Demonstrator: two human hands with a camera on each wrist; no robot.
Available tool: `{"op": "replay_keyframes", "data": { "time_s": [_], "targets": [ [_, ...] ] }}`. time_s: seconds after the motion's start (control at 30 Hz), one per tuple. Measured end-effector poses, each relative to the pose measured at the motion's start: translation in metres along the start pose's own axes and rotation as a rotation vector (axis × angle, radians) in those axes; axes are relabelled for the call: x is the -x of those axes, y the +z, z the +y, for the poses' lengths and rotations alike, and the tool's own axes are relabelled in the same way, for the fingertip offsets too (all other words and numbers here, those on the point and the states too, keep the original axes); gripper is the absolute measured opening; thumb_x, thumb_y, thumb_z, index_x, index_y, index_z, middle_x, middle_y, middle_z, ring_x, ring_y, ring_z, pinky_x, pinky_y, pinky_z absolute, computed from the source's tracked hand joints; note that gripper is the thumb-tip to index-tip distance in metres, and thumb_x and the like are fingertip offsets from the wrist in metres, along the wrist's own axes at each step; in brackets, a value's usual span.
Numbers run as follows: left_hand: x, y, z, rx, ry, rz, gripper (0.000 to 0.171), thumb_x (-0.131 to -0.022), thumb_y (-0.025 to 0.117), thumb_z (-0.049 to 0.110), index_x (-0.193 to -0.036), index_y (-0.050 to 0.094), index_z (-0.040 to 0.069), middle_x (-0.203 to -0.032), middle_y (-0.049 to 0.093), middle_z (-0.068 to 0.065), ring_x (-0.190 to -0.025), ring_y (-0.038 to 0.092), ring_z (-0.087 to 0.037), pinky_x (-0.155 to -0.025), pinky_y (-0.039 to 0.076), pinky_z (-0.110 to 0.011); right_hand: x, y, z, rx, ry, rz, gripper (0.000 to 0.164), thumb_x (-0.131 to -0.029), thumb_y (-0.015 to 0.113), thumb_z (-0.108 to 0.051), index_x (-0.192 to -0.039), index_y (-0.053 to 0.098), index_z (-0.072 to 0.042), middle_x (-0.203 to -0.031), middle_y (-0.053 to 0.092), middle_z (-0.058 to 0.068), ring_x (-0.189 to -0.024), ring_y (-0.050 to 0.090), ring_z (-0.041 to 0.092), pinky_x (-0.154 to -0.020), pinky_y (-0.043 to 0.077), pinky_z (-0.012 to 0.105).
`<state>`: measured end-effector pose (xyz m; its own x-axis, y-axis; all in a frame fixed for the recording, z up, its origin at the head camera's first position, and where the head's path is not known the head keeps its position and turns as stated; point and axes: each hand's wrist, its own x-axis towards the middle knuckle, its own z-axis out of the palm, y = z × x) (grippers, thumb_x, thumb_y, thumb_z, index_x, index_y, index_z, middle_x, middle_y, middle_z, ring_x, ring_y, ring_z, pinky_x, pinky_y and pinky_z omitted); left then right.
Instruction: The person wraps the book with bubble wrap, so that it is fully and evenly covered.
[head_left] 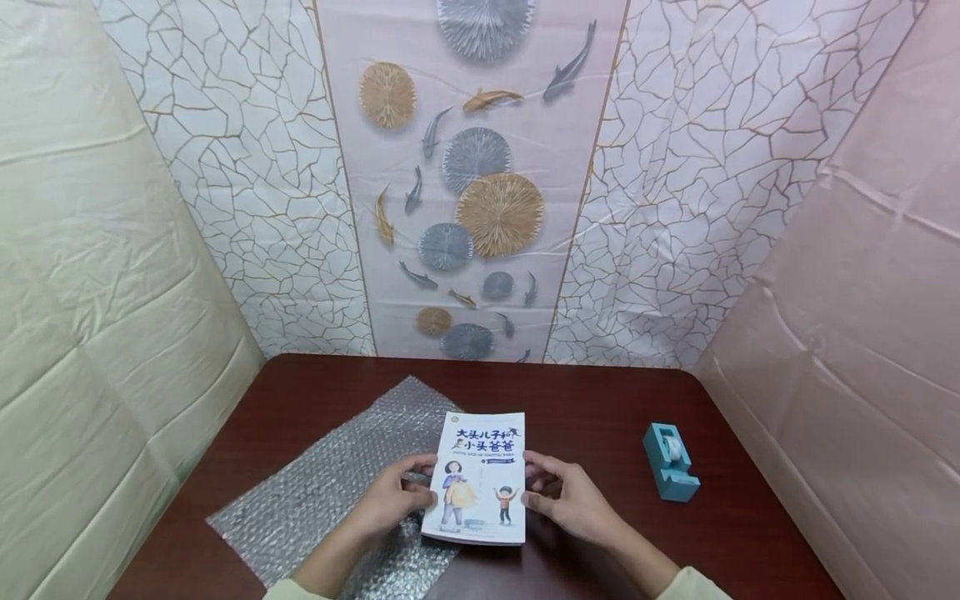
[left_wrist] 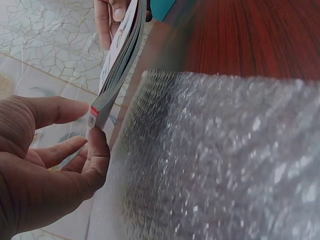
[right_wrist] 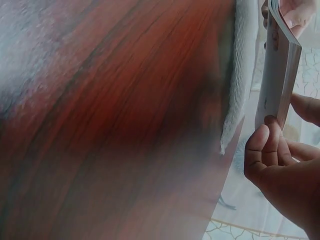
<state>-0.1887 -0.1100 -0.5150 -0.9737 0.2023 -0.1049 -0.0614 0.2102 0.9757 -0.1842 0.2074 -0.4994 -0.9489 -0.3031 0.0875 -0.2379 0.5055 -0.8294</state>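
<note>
"Book [head_left: 474, 479]: where was it?"

"In front of me, between my hands, front cover up. From the head view it overlapped the right part of the bubble wrap [head_left: 322, 483]; both wrist views showed it held above the table [head_left: 600, 425], not lying flat on it."

"Left hand [head_left: 393, 496], state?"

"Gripping. I pinched the book's left edge, one finger bent against its underside."

"Right hand [head_left: 566, 500]?"

"Gripping also. My fingers curled against the back cover, with the thumb at the page edge."

"Cover details?"

"White ground. Blue title characters at the top; below, a larger printed figure at left and a small one at lower right, both arms raised."

"Surroundings?"

"Bubble wrap lay spread askew on the table, reaching out to my left. A blue dispenser [head_left: 670, 467] stood to my right, well apart from the hand, a roll of tape [head_left: 673, 447] seated in it. Behind the table hung a cloth [head_left: 652, 167]: fish and round motifs down the middle panel, gold crack-like lines on either side."
</note>
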Motion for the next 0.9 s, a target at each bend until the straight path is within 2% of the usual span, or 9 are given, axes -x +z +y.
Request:
{"op": "replay_keyframes", "data": {
  "time_s": [0.2, 0.37, 0.5, 0.77, 0.9],
  "targets": [
    [0.003, -0.010, -0.003, -0.012, -0.001, 0.010, 0.064, -0.086, 0.077, -0.007, -0.148, 0.063, -0.006, -0.131, 0.066, -0.022, -0.096, 0.070, -0.018, -0.080, 0.060, -0.029, -0.003, 0.007, -0.002, 0.020, -0.046, -0.014, 0.062, -0.095, 0.086, -0.008, -0.149, 0.062, 0.008, -0.120, 0.078, 0.013, -0.098, 0.070, 0.015, -0.083, 0.062, 0.032],
    [0.004, -0.017, -0.006, -0.007, 0.018, 0.000, 0.064, -0.085, 0.076, -0.010, -0.147, 0.062, -0.009, -0.129, 0.067, -0.025, -0.094, 0.071, -0.019, -0.078, 0.061, -0.028, -0.005, 0.012, -0.005, 0.012, -0.034, -0.032, 0.065, -0.095, 0.086, -0.008, -0.152, 0.061, 0.007, -0.122, 0.078, 0.014, -0.102, 0.071, 0.023, -0.086, 0.063, 0.034],
    [0.006, -0.020, -0.008, -0.002, 0.023, -0.006, 0.063, -0.085, 0.075, -0.011, -0.146, 0.062, -0.010, -0.127, 0.067, -0.026, -0.093, 0.071, -0.019, -0.079, 0.062, -0.029, -0.006, 0.015, -0.006, 0.021, -0.043, -0.032, 0.065, -0.095, 0.086, -0.007, -0.152, 0.060, 0.008, -0.123, 0.078, 0.015, -0.102, 0.071, 0.023, -0.085, 0.064, 0.034],
    [0.008, -0.025, -0.007, -0.027, 0.000, 0.038, 0.059, -0.085, 0.076, -0.010, -0.143, 0.065, -0.009, -0.124, 0.067, -0.023, -0.093, 0.074, -0.019, -0.077, 0.066, -0.034, -0.008, 0.021, -0.010, 0.039, -0.095, -0.038, 0.063, -0.094, 0.086, -0.007, -0.150, 0.061, 0.010, -0.120, 0.079, 0.016, -0.098, 0.072, 0.018, -0.083, 0.064, 0.030],
    [0.010, -0.028, -0.006, -0.037, -0.007, 0.055, 0.058, -0.085, 0.076, -0.009, -0.142, 0.066, -0.009, -0.122, 0.068, -0.022, -0.092, 0.074, -0.019, -0.076, 0.066, -0.035, -0.009, 0.025, -0.011, 0.035, -0.115, -0.044, 0.063, -0.094, 0.086, -0.005, -0.149, 0.061, 0.011, -0.119, 0.078, 0.016, -0.097, 0.072, 0.020, -0.083, 0.064, 0.029]
  ]
}}
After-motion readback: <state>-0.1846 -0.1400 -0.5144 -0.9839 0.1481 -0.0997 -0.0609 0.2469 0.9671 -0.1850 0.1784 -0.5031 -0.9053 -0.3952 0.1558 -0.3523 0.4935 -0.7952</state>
